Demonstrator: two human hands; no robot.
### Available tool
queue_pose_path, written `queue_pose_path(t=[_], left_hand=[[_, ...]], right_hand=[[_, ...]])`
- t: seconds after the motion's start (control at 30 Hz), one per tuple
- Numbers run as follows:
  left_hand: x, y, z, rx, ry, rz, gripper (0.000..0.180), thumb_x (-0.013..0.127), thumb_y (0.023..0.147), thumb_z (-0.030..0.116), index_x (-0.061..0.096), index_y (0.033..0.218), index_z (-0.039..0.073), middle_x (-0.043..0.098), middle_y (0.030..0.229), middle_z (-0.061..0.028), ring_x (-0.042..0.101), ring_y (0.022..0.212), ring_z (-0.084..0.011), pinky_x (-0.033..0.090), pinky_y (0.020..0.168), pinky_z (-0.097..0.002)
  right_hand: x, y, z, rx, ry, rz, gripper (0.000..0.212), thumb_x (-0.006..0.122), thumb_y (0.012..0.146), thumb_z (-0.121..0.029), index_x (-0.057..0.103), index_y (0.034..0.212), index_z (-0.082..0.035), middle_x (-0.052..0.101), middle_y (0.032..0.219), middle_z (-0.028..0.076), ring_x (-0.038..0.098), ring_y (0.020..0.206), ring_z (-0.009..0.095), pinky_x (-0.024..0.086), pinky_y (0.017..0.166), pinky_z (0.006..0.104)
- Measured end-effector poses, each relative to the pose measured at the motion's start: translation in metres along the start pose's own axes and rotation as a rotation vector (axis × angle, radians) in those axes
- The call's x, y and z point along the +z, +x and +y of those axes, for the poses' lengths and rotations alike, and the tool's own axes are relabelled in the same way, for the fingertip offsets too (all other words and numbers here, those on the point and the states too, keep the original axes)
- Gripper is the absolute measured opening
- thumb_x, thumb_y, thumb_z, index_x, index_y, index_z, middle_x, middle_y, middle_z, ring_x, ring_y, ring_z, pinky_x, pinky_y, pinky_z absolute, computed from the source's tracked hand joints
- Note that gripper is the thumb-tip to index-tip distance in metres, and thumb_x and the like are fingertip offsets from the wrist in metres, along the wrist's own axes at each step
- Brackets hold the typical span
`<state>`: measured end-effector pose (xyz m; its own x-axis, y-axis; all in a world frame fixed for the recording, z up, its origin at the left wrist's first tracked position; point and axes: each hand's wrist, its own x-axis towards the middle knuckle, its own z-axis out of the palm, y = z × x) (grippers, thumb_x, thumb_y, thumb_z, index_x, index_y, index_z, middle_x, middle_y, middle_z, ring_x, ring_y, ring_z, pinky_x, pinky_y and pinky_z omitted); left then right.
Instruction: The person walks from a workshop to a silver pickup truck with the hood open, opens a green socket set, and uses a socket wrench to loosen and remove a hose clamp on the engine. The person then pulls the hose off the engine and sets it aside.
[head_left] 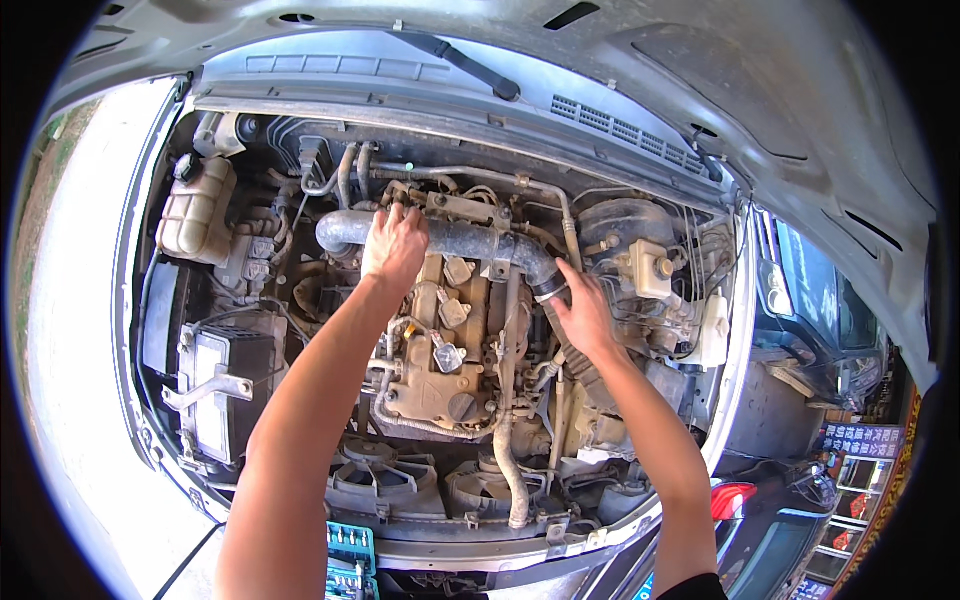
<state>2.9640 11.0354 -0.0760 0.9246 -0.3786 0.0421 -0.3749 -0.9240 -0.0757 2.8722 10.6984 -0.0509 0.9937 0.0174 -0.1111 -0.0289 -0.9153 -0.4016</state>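
A thick grey air intake pipe (455, 238) runs across the top of the engine and bends toward me at its right end. My left hand (397, 243) is closed over the pipe's left part, fingers curled across its far side. At the bend, my right hand (584, 308) grips the pipe's right end beside a metal clamp (549, 291); its fingertips are partly hidden. A ribbed dark hose (580, 365) lies just below that end. Under the pipe sits the tan engine cover (430, 390), with several ignition coils (449, 354) on it.
A white coolant tank (198, 210) and the battery (222, 385) stand at the left. The brake fluid reservoir (652, 270) is at the right. Cooling fans (385, 478) line the front, near a teal tool case (350, 560). The raised hood (740, 70) hangs overhead.
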Motion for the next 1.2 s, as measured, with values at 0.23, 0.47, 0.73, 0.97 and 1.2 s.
queue_pose_path(t=[0.23,0.47,0.73,0.97,1.2], left_hand=[[-0.003,0.009,0.005,0.045,0.075,-0.064,0.022,0.067,0.096,0.016,0.083,0.11,0.008,0.072,0.122,-0.0067,0.059,0.128,-0.0249,0.046,0.105,-0.0444],[-0.007,0.021,0.008,0.038,0.084,-0.13,0.02,0.069,0.096,0.016,0.086,0.106,0.015,0.076,0.12,-0.0075,0.063,0.126,-0.0259,0.047,0.106,-0.0469],[-0.007,0.019,0.004,0.026,0.04,-0.132,0.021,0.067,0.099,0.018,0.085,0.109,0.015,0.073,0.127,-0.0062,0.061,0.131,-0.0268,0.048,0.108,-0.0486],[-0.008,0.017,0.0,0.04,0.038,-0.125,0.022,0.066,0.099,0.02,0.085,0.11,0.016,0.074,0.128,-0.0066,0.06,0.133,-0.0273,0.047,0.108,-0.0491],[-0.013,0.017,0.0,0.047,0.004,-0.135,0.02,0.069,0.096,0.016,0.083,0.109,0.011,0.071,0.129,-0.0073,0.06,0.135,-0.0274,0.048,0.109,-0.048]], right_hand=[[-0.003,-0.049,0.033,0.096,0.146,0.075,0.055,0.081,0.096,-0.014,0.063,0.147,-0.006,0.066,0.143,0.022,0.061,0.134,0.043,0.047,0.116,0.0472],[-0.004,-0.081,0.052,0.151,0.152,0.052,0.052,0.08,0.098,-0.028,0.065,0.142,-0.004,0.069,0.133,0.027,0.063,0.126,0.046,0.049,0.11,0.0512],[0.007,-0.083,0.047,0.142,0.079,0.078,0.053,0.079,0.098,-0.028,0.062,0.143,-0.005,0.068,0.133,0.025,0.063,0.124,0.047,0.051,0.107,0.0527],[0.007,-0.076,0.035,0.122,0.018,0.094,0.06,0.083,0.095,-0.03,0.06,0.145,-0.005,0.067,0.131,0.023,0.062,0.124,0.045,0.051,0.107,0.0528],[0.002,-0.014,-0.033,-0.187,-0.046,0.185,0.07,0.089,0.091,-0.034,0.058,0.146,-0.005,0.064,0.134,0.021,0.06,0.126,0.042,0.05,0.109,0.0511]])
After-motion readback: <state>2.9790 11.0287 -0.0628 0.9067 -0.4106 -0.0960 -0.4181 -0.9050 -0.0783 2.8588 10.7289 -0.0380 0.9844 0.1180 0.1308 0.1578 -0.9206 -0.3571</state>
